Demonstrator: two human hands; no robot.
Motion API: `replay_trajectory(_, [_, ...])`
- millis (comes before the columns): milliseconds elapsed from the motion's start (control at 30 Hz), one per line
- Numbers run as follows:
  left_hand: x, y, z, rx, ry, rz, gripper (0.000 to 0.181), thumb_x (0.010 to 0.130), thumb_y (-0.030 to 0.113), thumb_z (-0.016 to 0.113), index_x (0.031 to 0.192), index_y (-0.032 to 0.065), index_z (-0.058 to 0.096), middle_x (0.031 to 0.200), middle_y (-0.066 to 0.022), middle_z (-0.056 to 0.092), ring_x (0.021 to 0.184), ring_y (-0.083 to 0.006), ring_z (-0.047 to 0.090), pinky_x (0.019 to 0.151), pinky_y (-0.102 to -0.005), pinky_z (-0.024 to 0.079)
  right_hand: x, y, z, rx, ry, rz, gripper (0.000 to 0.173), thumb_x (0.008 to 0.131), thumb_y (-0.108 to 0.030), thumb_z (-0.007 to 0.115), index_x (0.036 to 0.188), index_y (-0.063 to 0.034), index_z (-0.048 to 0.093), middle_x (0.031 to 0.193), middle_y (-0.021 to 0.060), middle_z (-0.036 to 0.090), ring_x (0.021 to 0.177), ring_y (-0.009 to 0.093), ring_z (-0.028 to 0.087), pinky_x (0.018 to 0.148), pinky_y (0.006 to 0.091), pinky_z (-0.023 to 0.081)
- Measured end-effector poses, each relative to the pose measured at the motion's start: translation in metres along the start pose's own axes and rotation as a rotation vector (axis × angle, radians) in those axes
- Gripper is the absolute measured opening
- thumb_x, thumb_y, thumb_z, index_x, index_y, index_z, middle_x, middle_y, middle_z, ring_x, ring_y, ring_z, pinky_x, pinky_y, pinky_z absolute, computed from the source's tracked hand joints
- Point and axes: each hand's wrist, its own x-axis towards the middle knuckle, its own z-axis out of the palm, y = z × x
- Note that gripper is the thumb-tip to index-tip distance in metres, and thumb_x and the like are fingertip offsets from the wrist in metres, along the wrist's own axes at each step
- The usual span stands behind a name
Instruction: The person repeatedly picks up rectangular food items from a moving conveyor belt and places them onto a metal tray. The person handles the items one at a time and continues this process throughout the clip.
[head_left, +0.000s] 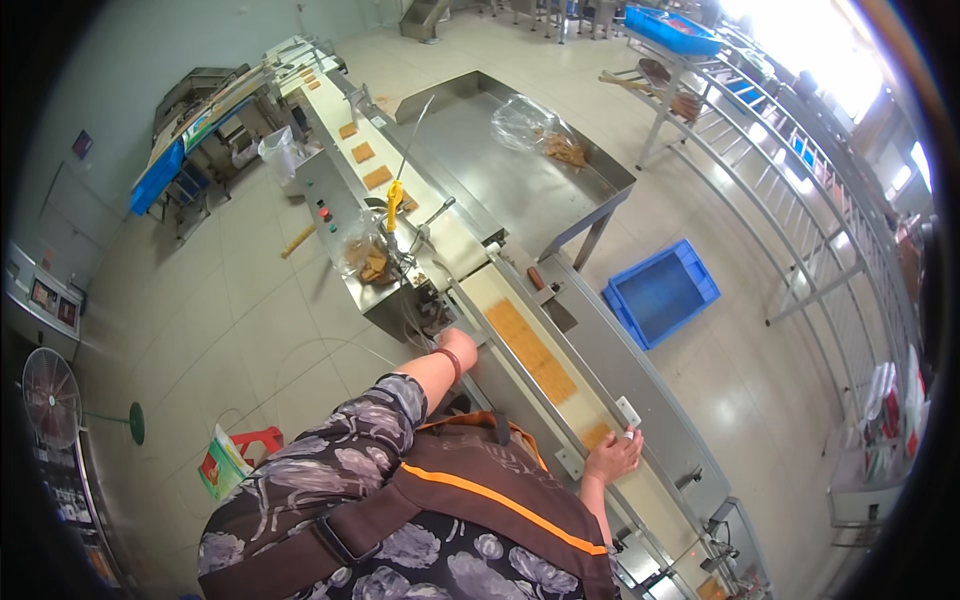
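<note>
A row of flat orange-brown biscuits (529, 349) lies on the cream belt (652, 499) of a conveyor between metal side rails. My right hand (616, 456) rests across this belt, fingers extended towards the far rail by a white plate (628, 412). Beside its fingers, partly covered, lie more biscuits (596, 435). A white band circles one finger. My left hand (458, 348) is at the near side of the conveyor, by the machinery under the belt's junction. Its fingers are mostly hidden, so I cannot tell what they touch. A reddish-brown bracelet is on that wrist.
Biscuit pieces fill a clear bag (367, 259) on the control box (322, 176). A yellow-handled air gun (394, 202) hangs above the upstream belt. Across the conveyor stand a steel tray table (465, 127) and a blue crate (660, 292). A scraper (551, 296) lies on the conveyor's far side.
</note>
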Motion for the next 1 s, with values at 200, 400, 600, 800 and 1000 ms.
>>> replay_trajectory(200, [-0.002, 0.0, -0.003, -0.029, -0.002, -0.009, 0.027, 0.083, 0.018, 0.058, 0.107, 0.0142, 0.072, 0.11, -0.0052, 0.069, 0.1, -0.0255, 0.066, 0.076, -0.0395, 0.051, 0.0, 0.001, 0.0, 0.009, 0.02, -0.009, 0.041, 0.086, -0.024, 0.056, 0.125, -0.0131, 0.052, 0.136, 0.006, 0.047, 0.13, 0.025, 0.041, 0.101, 0.0454, 0.031])
replay_trajectory(400, [0.001, 0.002, 0.0, -0.017, 0.006, -0.003, 0.027, 0.083, 0.018, 0.059, 0.106, 0.015, 0.072, 0.109, -0.0045, 0.069, 0.1, -0.0241, 0.066, 0.076, -0.04, 0.051, 0.0, 0.002, 0.001, 0.008, 0.022, -0.016, 0.041, 0.086, -0.024, 0.056, 0.125, -0.0133, 0.052, 0.136, 0.006, 0.047, 0.13, 0.025, 0.041, 0.101, 0.0453, 0.031])
replay_trajectory(600, [0.006, 0.0, 0.004, -0.02, 0.0, 0.006, 0.028, 0.084, 0.019, 0.058, 0.108, 0.0145, 0.071, 0.112, -0.0052, 0.068, 0.103, -0.0248, 0.065, 0.078, -0.0412, 0.051, 0.0, 0.001, 0.002, -0.018, 0.006, -0.005, 0.041, 0.087, -0.025, 0.054, 0.126, -0.0132, 0.051, 0.136, 0.0059, 0.047, 0.13, 0.025, 0.04, 0.102, 0.0455, 0.031])
replay_trajectory(800, [0.012, 0.001, 0.004, -0.006, -0.055, 0.008, 0.029, 0.083, 0.018, 0.06, 0.11, 0.0147, 0.071, 0.112, -0.0059, 0.068, 0.103, -0.0249, 0.065, 0.079, -0.0403, 0.051, 0.0, 0.002, 0.001, -0.007, -0.015, 0.01, 0.041, 0.087, -0.025, 0.055, 0.127, -0.0145, 0.051, 0.136, 0.0054, 0.047, 0.131, 0.024, 0.039, 0.1, 0.0472, 0.032])
replay_trajectory(1000, [0.002, -0.001, -0.002, -0.042, -0.052, 0.009, 0.028, 0.08, 0.016, 0.064, 0.107, 0.0141, 0.072, 0.109, -0.0053, 0.069, 0.1, -0.0239, 0.066, 0.077, -0.0397, 0.051, -0.001, 0.001, 0.001, -0.013, -0.011, 0.009, 0.041, 0.087, -0.025, 0.055, 0.127, -0.0148, 0.05, 0.136, 0.0046, 0.046, 0.131, 0.023, 0.039, 0.101, 0.0475, 0.032])
